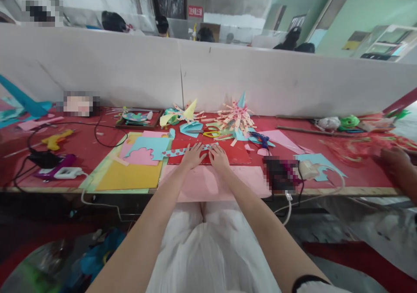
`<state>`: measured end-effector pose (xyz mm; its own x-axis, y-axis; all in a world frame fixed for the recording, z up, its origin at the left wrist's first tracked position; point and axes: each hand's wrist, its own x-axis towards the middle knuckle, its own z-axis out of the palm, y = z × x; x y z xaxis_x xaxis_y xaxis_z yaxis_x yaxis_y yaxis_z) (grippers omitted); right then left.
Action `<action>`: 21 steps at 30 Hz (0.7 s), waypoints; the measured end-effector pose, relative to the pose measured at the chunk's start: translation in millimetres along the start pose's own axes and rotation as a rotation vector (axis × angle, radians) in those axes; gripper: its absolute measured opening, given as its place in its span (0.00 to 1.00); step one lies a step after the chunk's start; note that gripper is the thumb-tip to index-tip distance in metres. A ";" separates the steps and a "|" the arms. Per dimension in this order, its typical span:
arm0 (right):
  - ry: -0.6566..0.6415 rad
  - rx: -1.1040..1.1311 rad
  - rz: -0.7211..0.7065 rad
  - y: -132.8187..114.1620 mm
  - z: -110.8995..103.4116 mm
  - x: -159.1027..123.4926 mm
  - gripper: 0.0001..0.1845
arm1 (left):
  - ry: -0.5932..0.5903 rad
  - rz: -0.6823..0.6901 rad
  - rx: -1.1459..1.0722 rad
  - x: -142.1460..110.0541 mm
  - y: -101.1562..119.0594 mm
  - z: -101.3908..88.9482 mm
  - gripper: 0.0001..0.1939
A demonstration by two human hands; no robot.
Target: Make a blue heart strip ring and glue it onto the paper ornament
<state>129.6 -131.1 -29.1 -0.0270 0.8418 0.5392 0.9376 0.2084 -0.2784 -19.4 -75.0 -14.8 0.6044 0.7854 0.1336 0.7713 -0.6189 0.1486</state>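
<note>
Paper strip (177, 152) with hearts lies mostly on the red sheet (239, 153). The left hand (194, 155) is flat over it, fingers a bit spread; I can't tell if the right hand (218, 156) pinches. It seems light, bendy, easy to tear: hold its edges.

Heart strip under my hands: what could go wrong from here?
The strip might crease or shift, since it looks like paper and runs under both hands. The pink sheet overhangs the table edge, so it could bend or slip. A white cable droops below that edge and might snag.
</note>
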 end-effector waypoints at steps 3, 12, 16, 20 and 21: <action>-0.004 -0.020 0.063 -0.4 2.2 0.3 0.19 | 0.082 -0.051 -0.038 -1.0 2.7 -3.7 0.26; 0.028 -0.089 0.099 -2.4 -2.3 2.8 0.20 | 0.286 -0.306 -0.050 -2.0 1.1 -5.1 0.16; -0.015 -0.119 0.056 -4.1 -7.7 3.5 0.23 | 0.282 -0.281 -0.063 -0.9 0.5 -4.0 0.14; -0.050 -0.133 0.023 -5.8 -9.6 3.4 0.26 | 0.280 -0.241 -0.058 -1.9 0.8 -5.0 0.12; -0.055 -0.135 0.010 -6.1 -9.2 3.7 0.26 | 0.283 -0.219 -0.054 -2.5 1.0 -5.6 0.12</action>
<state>127.0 -133.9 -18.1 -0.0330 0.8703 0.4915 0.9760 0.1340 -0.1719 -21.2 -77.7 -9.5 0.3408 0.8695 0.3575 0.8602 -0.4419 0.2547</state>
